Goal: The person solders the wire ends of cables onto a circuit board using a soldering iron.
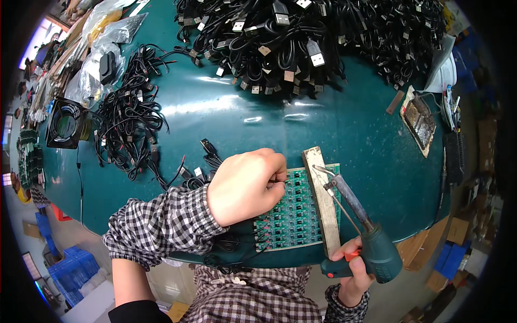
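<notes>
A green circuit board panel (295, 215) with rows of small black parts lies near the table's front edge. Across its right part rests a pale, worn bar (321, 199). Red and black wire ends meet the panel's lower left edge. My left hand (247, 185) is closed in a pinch over the upper left of the panel; a small dark bit shows at its fingertips, too hidden to name. My right hand (355, 277) grips a dark green soldering gun (380, 253) with an orange trigger. Its tip (318, 168) points up and left, over the bar's upper part.
A large heap of black USB cables (269, 48) covers the table's far side. Another cable bundle (129, 118) lies at left beside a small black fan (65, 124) and plastic bags (97, 64). At right sits a stained metal tray (419, 123).
</notes>
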Tool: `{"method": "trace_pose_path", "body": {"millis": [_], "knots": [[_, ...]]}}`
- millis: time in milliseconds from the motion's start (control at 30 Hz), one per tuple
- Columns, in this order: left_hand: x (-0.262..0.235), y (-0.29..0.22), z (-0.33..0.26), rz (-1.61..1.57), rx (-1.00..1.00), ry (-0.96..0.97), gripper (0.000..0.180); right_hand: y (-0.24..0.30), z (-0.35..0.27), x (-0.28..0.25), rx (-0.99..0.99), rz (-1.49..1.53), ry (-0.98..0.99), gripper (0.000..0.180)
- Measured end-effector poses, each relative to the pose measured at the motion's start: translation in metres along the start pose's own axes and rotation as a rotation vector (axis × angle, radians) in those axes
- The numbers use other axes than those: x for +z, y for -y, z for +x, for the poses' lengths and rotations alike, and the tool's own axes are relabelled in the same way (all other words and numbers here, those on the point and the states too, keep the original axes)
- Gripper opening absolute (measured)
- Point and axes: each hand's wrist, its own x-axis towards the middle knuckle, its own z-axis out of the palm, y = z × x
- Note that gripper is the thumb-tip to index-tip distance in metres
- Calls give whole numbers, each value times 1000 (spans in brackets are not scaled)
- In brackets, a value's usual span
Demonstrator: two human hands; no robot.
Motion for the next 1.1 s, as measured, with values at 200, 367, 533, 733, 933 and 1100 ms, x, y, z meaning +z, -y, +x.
{"method": "trace_pose_path", "body": {"millis": [200,367,533,733,933,1100], "knots": [[1,1,1,-28,-43,-18,9,4,-6,-6,91,-41,44,44],[0,-1,0,-34,-67,-12,10,0,-9,-5,50,-144,32,49],[-3,-5,0,-13,-86,37,10,-10,-15,-16,63,-165,59,42],[-3,-4,1,-18,-86,44,10,-12,-13,-18,85,-149,106,32],[-2,-4,0,-21,-90,36,11,-13,-12,-14,72,-207,121,26],[-2,-4,1,-21,-93,43,11,-15,-11,-15,60,-231,140,25]]}}
